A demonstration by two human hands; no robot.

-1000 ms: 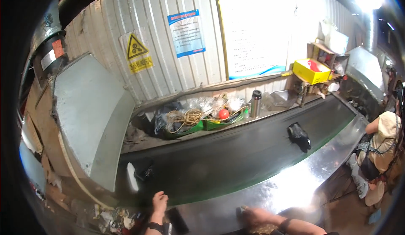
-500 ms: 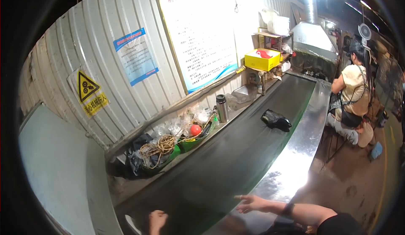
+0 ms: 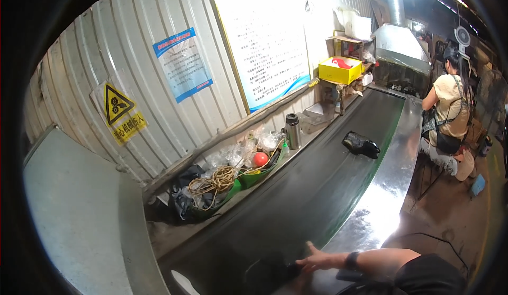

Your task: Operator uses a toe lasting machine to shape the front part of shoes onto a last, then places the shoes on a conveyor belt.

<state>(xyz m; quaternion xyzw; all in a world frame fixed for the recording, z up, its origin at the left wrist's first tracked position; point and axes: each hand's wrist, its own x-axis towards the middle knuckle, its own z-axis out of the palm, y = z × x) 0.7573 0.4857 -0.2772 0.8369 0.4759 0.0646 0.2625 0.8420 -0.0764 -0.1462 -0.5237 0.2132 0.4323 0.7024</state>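
Note:
My right hand [image 3: 316, 259] reaches over the near part of the dark conveyor belt [image 3: 296, 200], thumb raised and apart from the other fingers. At its fingertips is a dark, blurred object [image 3: 267, 273]; its kind cannot be made out, nor whether the hand grips it. Below that hand, a smeared skin-toned patch at the lower edge may be my left hand; its fingers do not show. Farther along the belt lies a black shoe [image 3: 361, 144] on its own. A pale curved piece [image 3: 184, 283] shows at the bottom left.
Along the wall side stand a steel flask [image 3: 292, 131], a coiled rope [image 3: 214, 181], a red ball [image 3: 260, 159] and bags. A yellow box [image 3: 340, 70] sits on a shelf. A shiny metal ledge [image 3: 378, 205] borders the belt's right. Another person [image 3: 450, 104] sits beyond it.
My left hand, closed near the bottom left before, no longer shows there. The dark object has come in by my right hand, whose thumb is now raised. The view has shifted slightly.

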